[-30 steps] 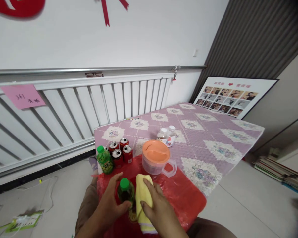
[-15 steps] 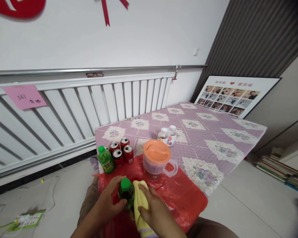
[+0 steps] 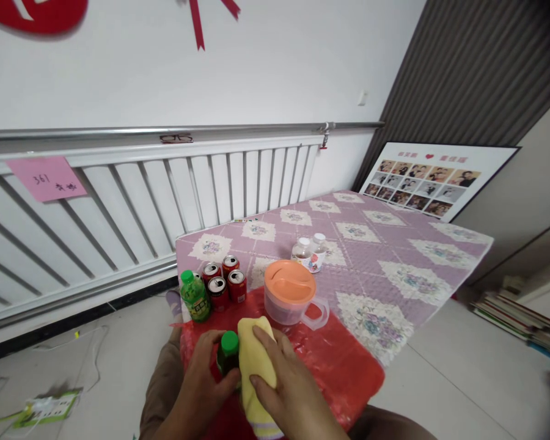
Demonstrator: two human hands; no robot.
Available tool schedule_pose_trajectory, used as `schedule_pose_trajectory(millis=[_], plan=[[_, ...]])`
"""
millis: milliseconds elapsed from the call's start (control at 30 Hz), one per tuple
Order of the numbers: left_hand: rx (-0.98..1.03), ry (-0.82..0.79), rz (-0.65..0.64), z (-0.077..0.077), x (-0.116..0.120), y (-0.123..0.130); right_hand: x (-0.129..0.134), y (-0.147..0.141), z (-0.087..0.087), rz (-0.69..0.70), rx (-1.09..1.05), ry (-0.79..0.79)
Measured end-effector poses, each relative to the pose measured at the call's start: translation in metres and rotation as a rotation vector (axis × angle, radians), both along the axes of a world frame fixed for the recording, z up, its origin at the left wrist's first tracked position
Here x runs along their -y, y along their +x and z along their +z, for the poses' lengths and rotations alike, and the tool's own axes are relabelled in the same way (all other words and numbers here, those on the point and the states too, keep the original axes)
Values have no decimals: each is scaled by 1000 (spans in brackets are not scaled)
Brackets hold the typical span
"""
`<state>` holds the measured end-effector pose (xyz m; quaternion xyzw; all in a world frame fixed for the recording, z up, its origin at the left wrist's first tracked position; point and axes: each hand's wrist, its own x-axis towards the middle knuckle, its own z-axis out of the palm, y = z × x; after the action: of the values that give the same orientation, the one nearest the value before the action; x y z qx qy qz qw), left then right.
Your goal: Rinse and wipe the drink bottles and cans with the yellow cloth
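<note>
A dark bottle with a green cap (image 3: pixel 230 343) stands near the table's front edge, my left hand (image 3: pixel 204 379) wrapped round its left side. Pressed to the bottle's right side is a folded yellow cloth (image 3: pixel 256 354), which my right hand (image 3: pixel 288 382) grips with the fingers over its top. The cloth and both hands hide most of the bottle. Beyond my left hand stand another green-capped bottle (image 3: pixel 195 299) and several red cans (image 3: pixel 236 286). A clear plastic jug with an orange lid (image 3: pixel 289 282) is just past my right hand.
Red plastic sheeting (image 3: pixel 348 366) covers the near part of the table, over a purple patterned tablecloth (image 3: pixel 366 250). Two small white-capped bottles (image 3: pixel 318 250) stand behind the jug. A white radiator (image 3: pixel 238 183) runs along the wall. A power strip (image 3: pixel 50 408) lies on the floor at left.
My right hand has moved the yellow cloth slightly up and left along the bottle, covering more of it. My left hand stays on the bottle, its fingers a little closer round it.
</note>
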<state>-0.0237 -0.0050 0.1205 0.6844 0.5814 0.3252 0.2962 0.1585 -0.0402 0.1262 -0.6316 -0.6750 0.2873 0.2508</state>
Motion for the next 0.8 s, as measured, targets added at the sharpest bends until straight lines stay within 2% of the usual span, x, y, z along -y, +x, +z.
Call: schedule_pose_trajectory(millis=[100,300,400,500,667,800], plan=[[12,21,-55,-3,-2,-2,1,-1,-9,-12,-6,-56],[2,-44,-186,-4,-12,-11,3,1,-57,-2,46,-152],[19,-84,-242,-4,-16,-14,6,1,-68,-11,93,-172],[28,-93,-220,-5,-13,-15,6,4,-59,-29,112,-159],[3,-20,-46,-14,-5,-8,0,8,-26,-59,94,-57],[13,51,-39,-13,-4,-3,-3,3,-10,-13,68,-32]])
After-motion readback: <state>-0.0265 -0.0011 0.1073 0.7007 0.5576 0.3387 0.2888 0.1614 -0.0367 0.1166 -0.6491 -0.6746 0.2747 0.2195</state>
